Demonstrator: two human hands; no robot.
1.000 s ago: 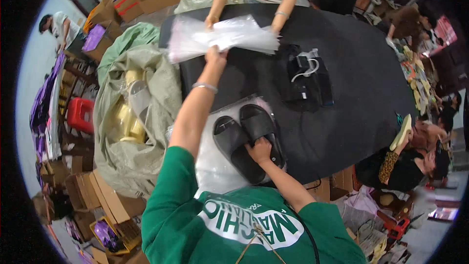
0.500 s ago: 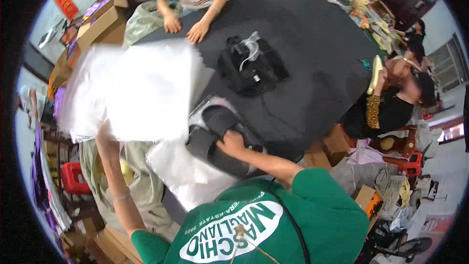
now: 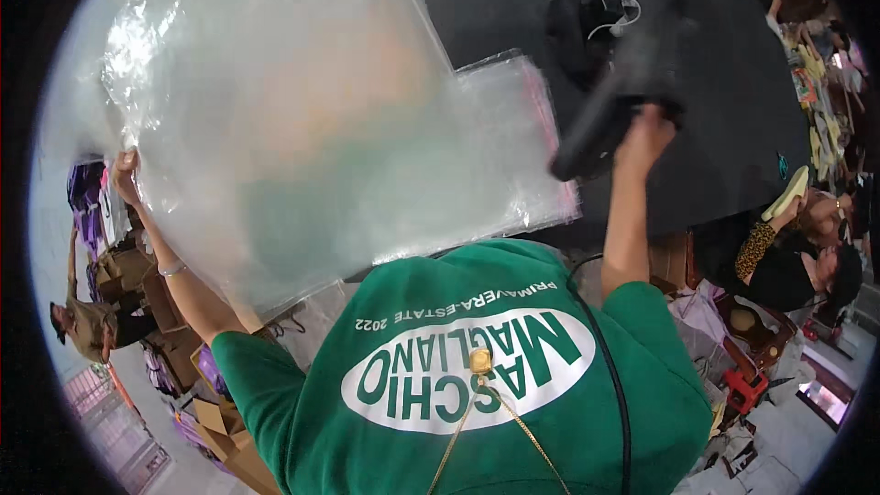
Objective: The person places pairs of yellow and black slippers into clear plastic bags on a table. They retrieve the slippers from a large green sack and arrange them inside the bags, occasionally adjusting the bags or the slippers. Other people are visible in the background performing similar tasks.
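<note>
A large clear plastic bag [image 3: 339,46] is pinched at its left edge by my left hand [image 3: 126,172] and hangs spread out over the table's left side. Under its right part lies a stack of clear bags [image 3: 509,142] with a pink strip along one edge. My right hand [image 3: 647,136] is closed on black slippers [image 3: 591,133], smeared by motion, held over the table; how many is hard to make out. Just beyond them, other black slippers with a white plastic hanger [image 3: 627,11] lie on the table, partly covered by the ones in my hand.
The black-covered table [image 3: 733,110] extends ahead and to the right. At right a seated person holds a pale yellow shoe sole [image 3: 788,194]. Cardboard boxes [image 3: 225,431] stand lower left, with another person [image 3: 96,325] behind. A red plastic stool [image 3: 744,392] is lower right.
My right hand has lifted the black slippers off the bags and moved right. The bulky bag stack is out of my left hand, which now holds one large bag spread wide. My view has shifted.
</note>
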